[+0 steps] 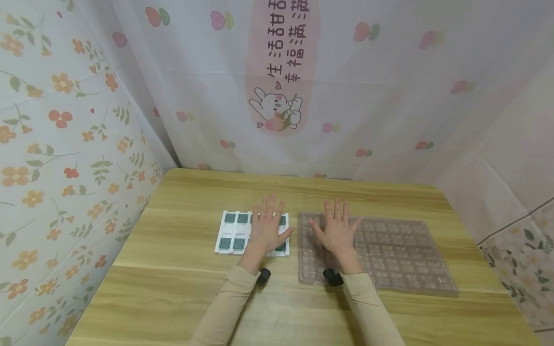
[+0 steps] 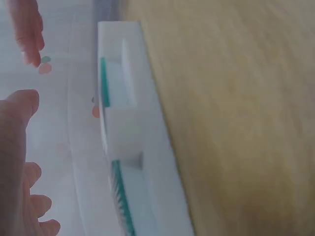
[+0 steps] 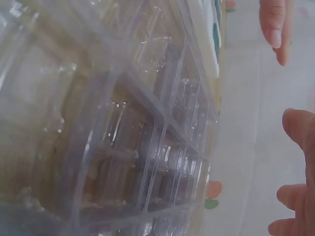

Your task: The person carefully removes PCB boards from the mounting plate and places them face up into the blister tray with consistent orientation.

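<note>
My left hand, fingers spread and straight, is over a white tray that carries several square green chips in two rows. The hand hides the tray's middle and right part. Over the left part of a clear plastic compartment tray is my right hand, its fingers also spread, with nothing held. In the left wrist view the white tray's edge shows green chip edges in its slots. Moulded pockets of the clear tray fill much of the right wrist view.
Both trays lie on a wood-grain table, side by side with a narrow gap. A white printed curtain hangs behind the table's far edge, and a floral cloth hangs at the left. Black wrist cameras sit at both cuffs.
</note>
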The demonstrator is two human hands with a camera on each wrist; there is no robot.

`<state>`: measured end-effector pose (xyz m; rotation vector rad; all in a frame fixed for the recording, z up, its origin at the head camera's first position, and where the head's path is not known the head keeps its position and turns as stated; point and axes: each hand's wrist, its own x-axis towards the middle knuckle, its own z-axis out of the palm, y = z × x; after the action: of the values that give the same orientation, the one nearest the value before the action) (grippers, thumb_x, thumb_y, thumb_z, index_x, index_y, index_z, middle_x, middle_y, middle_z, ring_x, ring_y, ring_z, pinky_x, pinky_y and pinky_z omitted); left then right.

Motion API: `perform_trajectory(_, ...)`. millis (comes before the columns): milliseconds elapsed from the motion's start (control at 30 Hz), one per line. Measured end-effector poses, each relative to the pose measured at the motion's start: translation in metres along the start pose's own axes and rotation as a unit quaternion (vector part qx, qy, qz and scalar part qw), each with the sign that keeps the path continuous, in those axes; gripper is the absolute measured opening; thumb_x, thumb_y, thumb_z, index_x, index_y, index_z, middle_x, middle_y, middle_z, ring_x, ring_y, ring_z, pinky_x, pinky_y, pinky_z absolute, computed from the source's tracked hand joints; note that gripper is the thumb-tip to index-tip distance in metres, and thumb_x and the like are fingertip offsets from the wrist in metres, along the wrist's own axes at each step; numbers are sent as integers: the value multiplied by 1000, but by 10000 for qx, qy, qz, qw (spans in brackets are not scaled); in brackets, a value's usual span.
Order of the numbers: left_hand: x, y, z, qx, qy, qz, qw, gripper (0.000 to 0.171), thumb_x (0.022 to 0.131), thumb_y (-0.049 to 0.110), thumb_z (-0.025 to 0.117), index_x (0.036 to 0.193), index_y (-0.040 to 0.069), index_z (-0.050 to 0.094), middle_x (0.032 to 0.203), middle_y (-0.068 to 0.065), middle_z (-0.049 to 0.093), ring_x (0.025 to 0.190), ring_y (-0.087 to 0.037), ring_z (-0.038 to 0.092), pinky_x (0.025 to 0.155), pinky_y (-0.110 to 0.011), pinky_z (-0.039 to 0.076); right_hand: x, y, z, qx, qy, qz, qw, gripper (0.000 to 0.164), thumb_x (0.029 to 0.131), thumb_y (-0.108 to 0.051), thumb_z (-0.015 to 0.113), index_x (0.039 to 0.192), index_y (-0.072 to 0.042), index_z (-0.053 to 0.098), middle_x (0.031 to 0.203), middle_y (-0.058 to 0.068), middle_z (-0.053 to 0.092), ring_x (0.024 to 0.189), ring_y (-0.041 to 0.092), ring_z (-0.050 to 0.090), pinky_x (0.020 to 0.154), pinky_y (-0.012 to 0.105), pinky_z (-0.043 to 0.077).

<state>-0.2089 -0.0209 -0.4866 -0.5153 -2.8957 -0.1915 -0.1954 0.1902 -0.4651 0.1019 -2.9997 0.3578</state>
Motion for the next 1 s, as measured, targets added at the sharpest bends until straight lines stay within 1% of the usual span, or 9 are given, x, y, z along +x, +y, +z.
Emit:
perform_trajectory(133, -1, -5, -4, -233, 107, 19, 9997, 79, 89, 63, 42, 148, 14, 26, 155, -15, 13, 140, -36, 15, 109, -56, 16, 0, -2, 1, 94, 233, -118, 9996, 82, 89, -57, 49, 149, -8, 23, 152, 24, 14, 140, 43, 4, 94, 77, 4)
perform_trajectory(233, -4, -12, -6, -383, 251, 17, 9990, 77, 89, 58, 47, 147, 12, 30, 153, -16, 20, 139, -36, 19, 108, -55, 17, 0, -5, 1, 161, 607, -275, 9976, 81, 86, -54, 56, 146, -6, 29, 149, 24, 25, 137, 43, 18, 95, 74, 17)
perform_trajectory(333, -7, -20, -8, -523, 436, -18, 9977, 73, 88, 51, 55, 145, 10, 33, 149, -17, 30, 136, -36, 26, 108, -55, 20, 0, -7, 3, 217, 998, -483, 9936, 77, 84, -50, 61, 141, -4, 38, 142, 23, 37, 129, 43, 33, 93, 68, 29)
perform_trajectory(433, -10, -29, -9, -604, 592, -108, 9964, 69, 88, 43, 60, 142, 8, 37, 143, -18, 39, 133, -35, 32, 107, -55, 22, 0, -10, 4, 316, 1276, -665, 9891, 70, 83, -45, 65, 135, -3, 46, 133, 22, 47, 120, 42, 43, 88, 64, 36)
perform_trajectory(500, -12, -35, -11, -667, 669, -175, 9954, 66, 87, 38, 62, 140, 5, 40, 140, -18, 42, 130, -35, 35, 106, -54, 25, -1, -12, 5, 364, 1425, -797, 9859, 66, 83, -42, 67, 132, -1, 50, 126, 22, 53, 113, 42, 49, 82, 61, 41)
perform_trajectory(633, -18, -47, -12, -735, 789, -297, 9937, 60, 87, 32, 63, 135, 1, 46, 135, -19, 48, 126, -36, 41, 104, -51, 30, -1, -17, 9, 638, 1652, -1006, 9790, 58, 81, -33, 71, 124, 3, 56, 112, 24, 60, 99, 42, 56, 76, 56, 47)
perform_trajectory(800, -26, -57, -13, -937, 795, -551, 9909, 58, 87, 29, 63, 133, -2, 47, 133, -21, 49, 123, -37, 43, 103, -51, 31, -2, -25, 13, 1059, 1880, -1233, 9686, 52, 76, -21, 76, 116, 7, 59, 100, 26, 62, 87, 39, 60, 73, 48, 50)
perform_trajectory(900, -29, -62, -14, -1051, 753, -700, 9891, 57, 87, 28, 63, 132, -4, 47, 133, -22, 49, 122, -39, 43, 102, -51, 32, -3, -30, 16, 1266, 1867, -1338, 9650, 47, 75, -16, 77, 112, 7, 61, 97, 25, 62, 87, 38, 59, 74, 47, 49)
perform_trajectory(1000, -33, -69, -13, -1238, 777, -797, 9861, 56, 86, 25, 64, 130, -7, 48, 131, -26, 49, 120, -41, 44, 101, -52, 33, -5, -34, 19, 1465, 1662, -1420, 9647, 44, 74, -13, 77, 110, 8, 62, 99, 25, 62, 91, 38, 58, 77, 47, 49)
